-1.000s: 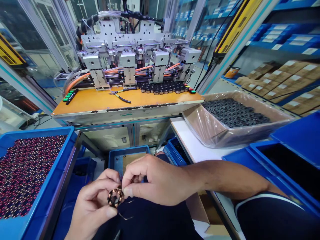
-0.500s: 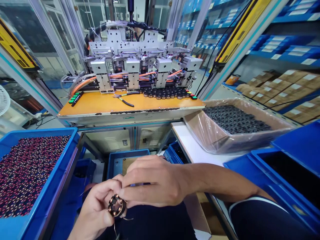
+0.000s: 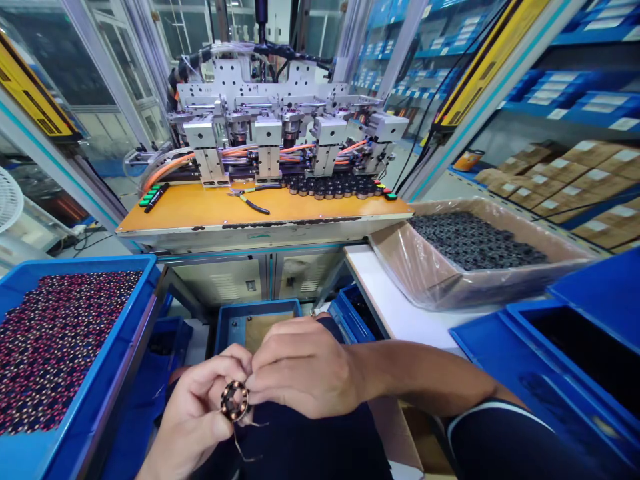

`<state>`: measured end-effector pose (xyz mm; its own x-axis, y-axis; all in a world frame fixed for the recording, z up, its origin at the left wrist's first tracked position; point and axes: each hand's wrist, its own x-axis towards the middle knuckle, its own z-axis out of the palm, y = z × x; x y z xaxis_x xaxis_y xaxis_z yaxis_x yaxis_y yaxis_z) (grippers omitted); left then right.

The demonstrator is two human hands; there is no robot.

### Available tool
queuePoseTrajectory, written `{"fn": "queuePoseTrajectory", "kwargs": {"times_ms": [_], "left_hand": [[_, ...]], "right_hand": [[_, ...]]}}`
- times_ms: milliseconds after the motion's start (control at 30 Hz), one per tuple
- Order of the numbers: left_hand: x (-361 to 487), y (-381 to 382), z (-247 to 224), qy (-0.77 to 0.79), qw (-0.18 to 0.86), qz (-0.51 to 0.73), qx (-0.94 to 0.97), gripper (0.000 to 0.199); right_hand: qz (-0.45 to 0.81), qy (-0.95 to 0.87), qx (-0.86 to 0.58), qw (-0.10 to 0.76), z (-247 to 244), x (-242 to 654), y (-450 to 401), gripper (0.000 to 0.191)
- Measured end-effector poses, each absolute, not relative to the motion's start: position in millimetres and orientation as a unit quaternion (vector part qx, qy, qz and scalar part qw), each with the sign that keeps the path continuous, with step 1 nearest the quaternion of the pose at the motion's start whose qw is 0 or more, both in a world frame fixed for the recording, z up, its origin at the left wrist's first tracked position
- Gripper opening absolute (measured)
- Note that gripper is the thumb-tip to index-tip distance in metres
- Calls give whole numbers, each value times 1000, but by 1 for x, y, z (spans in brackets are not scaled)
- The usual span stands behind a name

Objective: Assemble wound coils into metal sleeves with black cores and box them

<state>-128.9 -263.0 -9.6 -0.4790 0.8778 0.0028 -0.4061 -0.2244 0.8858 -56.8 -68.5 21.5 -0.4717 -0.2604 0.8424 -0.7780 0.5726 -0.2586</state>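
My left hand pinches a small ring-shaped motor stator between thumb and fingers. Copper windings show around the inside of its dark ring. Thin loose wires dangle below it. My right hand is closed at the stator's right side, its fingertips pressed together against the left fingers. Whatever sits between those right fingertips is hidden. Both hands are above my dark-clothed lap.
To the left, a blue tray holds many stators. Ahead stands a machine over an orange worktop with pliers and rows of dark parts. A plastic-lined carton of dark parts and a blue bin are at right.
The stator has risen slightly and turned a little in my left hand, and its loose wires hang more in view. My right hand has lowered slightly, staying close against it.
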Motion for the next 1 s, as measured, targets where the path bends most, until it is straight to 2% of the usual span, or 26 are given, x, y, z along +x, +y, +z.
{"fn": "queuePoseTrajectory", "kwargs": {"times_ms": [167,267,367,467,700,900,1000], "left_hand": [[-131,-265,-14,509,338,732,302,24],[-126,-264,-10,539,303,743,257,38],[-118,-263,-1,546,345,741,181,49],[-111,-262,8,569,355,723,168,37],[-106,-263,1,596,266,741,156,22],[-119,-267,-14,475,261,782,307,22],[-119,-262,-14,386,264,829,305,18]], "right_hand": [[394,-788,250,401,17,-53,-80,24],[394,-777,245,425,15,-53,-82,20],[371,-777,255,441,14,-53,-80,18],[348,-782,259,447,14,-53,-79,16],[328,-804,212,449,15,-52,-84,15],[349,-826,160,413,16,-48,-87,15],[363,-832,150,391,23,-48,-88,17]]}}
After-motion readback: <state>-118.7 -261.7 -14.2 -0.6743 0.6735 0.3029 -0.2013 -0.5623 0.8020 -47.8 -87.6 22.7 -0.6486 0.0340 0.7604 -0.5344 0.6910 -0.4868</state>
